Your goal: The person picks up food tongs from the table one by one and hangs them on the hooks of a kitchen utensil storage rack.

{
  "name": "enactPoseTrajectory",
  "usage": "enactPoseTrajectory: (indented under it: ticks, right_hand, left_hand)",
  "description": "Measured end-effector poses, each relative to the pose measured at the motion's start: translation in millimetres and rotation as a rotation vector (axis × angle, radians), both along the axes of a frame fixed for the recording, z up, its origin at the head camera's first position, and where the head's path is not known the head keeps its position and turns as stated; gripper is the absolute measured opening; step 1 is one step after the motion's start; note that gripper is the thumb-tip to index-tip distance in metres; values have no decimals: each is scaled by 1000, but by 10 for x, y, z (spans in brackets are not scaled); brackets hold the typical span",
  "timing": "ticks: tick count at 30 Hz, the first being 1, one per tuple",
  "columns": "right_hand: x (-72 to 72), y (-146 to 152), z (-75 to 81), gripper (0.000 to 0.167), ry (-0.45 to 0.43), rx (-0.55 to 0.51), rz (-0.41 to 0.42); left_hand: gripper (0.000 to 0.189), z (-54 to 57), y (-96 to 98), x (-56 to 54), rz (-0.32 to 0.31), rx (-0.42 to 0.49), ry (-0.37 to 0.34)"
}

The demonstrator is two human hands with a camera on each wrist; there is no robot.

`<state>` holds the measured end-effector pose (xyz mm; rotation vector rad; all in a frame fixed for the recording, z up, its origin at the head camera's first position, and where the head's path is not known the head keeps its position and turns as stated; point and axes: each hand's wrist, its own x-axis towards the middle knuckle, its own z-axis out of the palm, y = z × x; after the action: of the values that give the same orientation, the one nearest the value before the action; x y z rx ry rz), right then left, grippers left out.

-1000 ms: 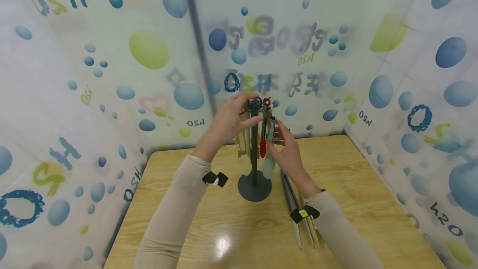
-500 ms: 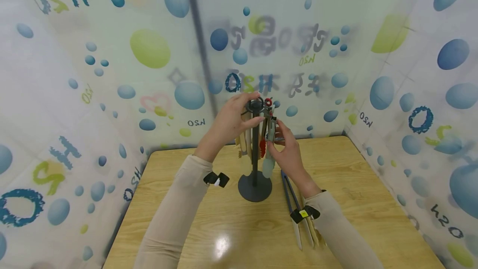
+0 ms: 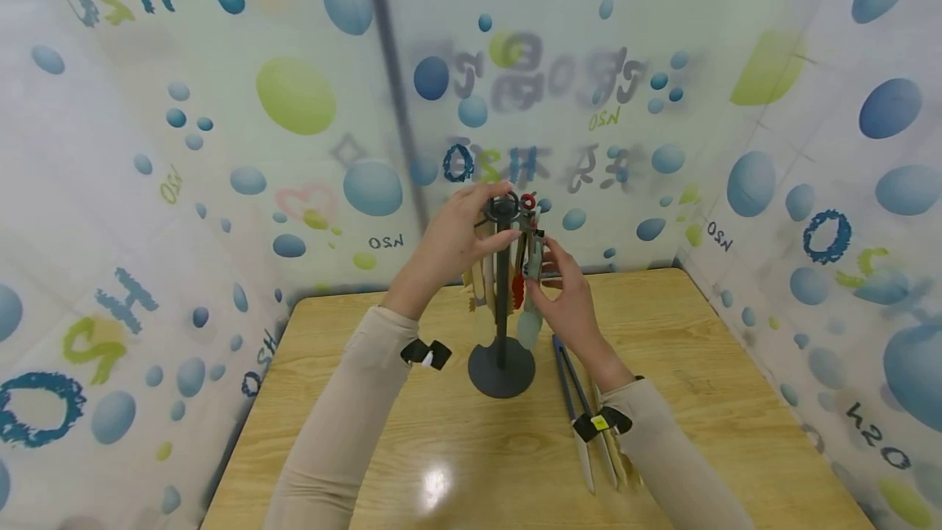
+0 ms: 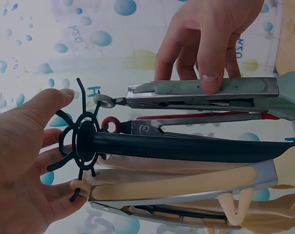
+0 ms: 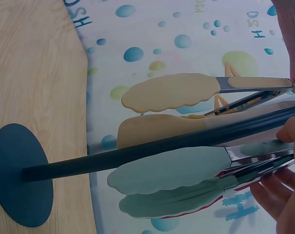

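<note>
Three sides of printed sheeting (image 3: 294, 96), covered in blue and green bubbles and H2O lettering, rise around a wooden table (image 3: 412, 448). A person's beige sleeves (image 3: 324, 440) reach over it. Upright on the table is a black stand (image 3: 502, 313) with a round base (image 3: 502, 381), a straight pole and a ring of hooks (image 4: 84, 144) at the top. To its right, long blue-handled tongs (image 3: 565, 383) lie on the tabletop, with something beige (image 3: 621, 463) beside them, partly hidden by the right sleeve. Beige tongs (image 5: 172, 92) hang from the stand on its left side, and a flat beige tool (image 5: 159, 131) hangs just beside them; its kind is unclear. Green tongs (image 5: 169, 170) are on the opposite side of the pole, heads pointing down, their top loop (image 4: 104, 101) at one of the hooks; whether it is fully hooked on cannot be told. The left hand (image 3: 456, 231) curves round the hook ring at the top of the stand, its thumb in front of the pole. The right hand (image 3: 570, 301) pinches the handle of the green tongs, thumb on one side and fingers on the other. Red tongs (image 3: 518, 291) hang between the pole and the green tongs. Black straps (image 3: 414, 350) sit on both wrists, the right one with a yellow patch (image 3: 599, 422).
</note>
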<state>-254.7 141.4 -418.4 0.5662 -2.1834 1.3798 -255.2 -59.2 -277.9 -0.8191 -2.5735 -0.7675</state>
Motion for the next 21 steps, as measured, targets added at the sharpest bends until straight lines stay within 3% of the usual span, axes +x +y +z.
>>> enactPoseTrajectory:
  ticks: [13, 21]
  right_hand:
    - [64, 113, -15, 72, -82, 41, 34]
    - [152, 306, -165, 70, -151, 115, 44]
  left_hand:
    - [70, 10, -8, 7, -7, -9, -37]
    - [64, 38, -9, 29, -1, 1, -93]
